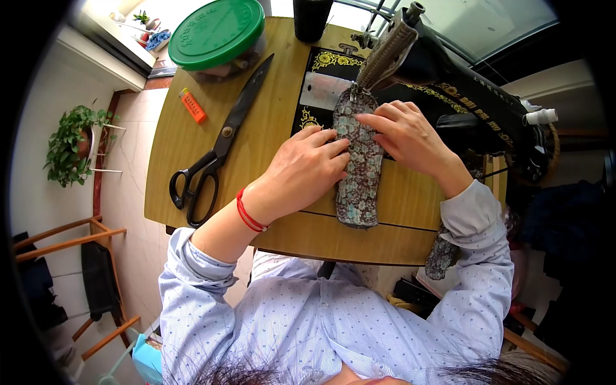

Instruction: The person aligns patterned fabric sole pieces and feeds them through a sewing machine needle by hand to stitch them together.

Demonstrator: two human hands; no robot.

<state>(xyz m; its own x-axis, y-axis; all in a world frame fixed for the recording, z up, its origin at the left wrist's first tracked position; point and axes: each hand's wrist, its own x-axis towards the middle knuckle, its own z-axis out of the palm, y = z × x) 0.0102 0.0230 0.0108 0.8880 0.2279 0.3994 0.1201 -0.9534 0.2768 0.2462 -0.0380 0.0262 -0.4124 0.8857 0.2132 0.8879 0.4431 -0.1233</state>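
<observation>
A long strip of dark floral fabric (358,186) lies on the wooden table, its far end under the needle area of a black sewing machine (443,83). My left hand (305,163) rests at the strip's left edge, fingers slightly bent and spread, fingertips on the cloth. On the right side, my right hand (407,135) touches the strip's upper part with thumb and index finger apart, the other fingers curled. Neither hand grasps the fabric. The presser foot is partly hidden by the machine's head.
Large black scissors (224,138) lie left of my left hand, near an orange lighter (192,106). Behind them stands a tub with a green lid (218,32), and a black cup (312,19) is at the back. More floral fabric (441,256) hangs off the right edge.
</observation>
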